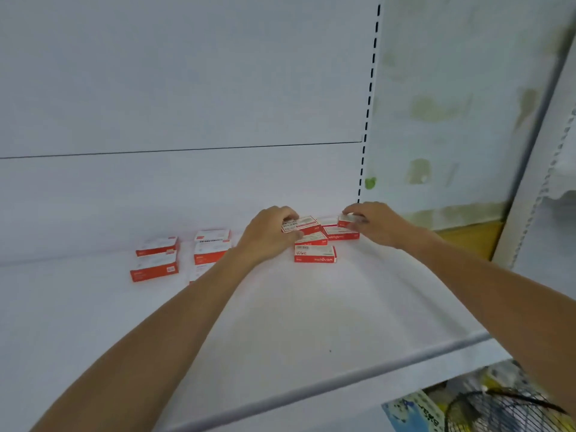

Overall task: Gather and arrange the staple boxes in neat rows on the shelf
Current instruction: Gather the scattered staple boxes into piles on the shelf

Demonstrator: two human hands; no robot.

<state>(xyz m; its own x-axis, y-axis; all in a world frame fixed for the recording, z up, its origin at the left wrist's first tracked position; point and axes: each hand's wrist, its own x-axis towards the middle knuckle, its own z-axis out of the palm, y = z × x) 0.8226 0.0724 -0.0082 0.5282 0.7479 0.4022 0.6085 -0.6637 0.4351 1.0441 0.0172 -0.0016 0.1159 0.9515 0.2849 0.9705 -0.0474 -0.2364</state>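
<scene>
Several small red-and-white staple boxes lie on the white shelf (280, 322) near its back wall. My left hand (268, 233) grips a tilted staple box (300, 225) whose label side faces up, above the right cluster. My right hand (378, 222) pinches another small staple box (346, 220) at the far right of that cluster. Below the hands lie more boxes, one with its red front toward me (315, 254) and one beside it (341, 233). To the left, two boxes (155, 260) sit in a column, and another column (212, 246) is partly hidden by my left forearm.
The shelf's back panel (187, 104) rises behind the boxes. A slotted upright (367, 113) runs down at the right, with a stained wall beyond. Past the shelf's front lip (343, 381), at lower right, are a wire basket (505, 410) and blue packaging (411, 411).
</scene>
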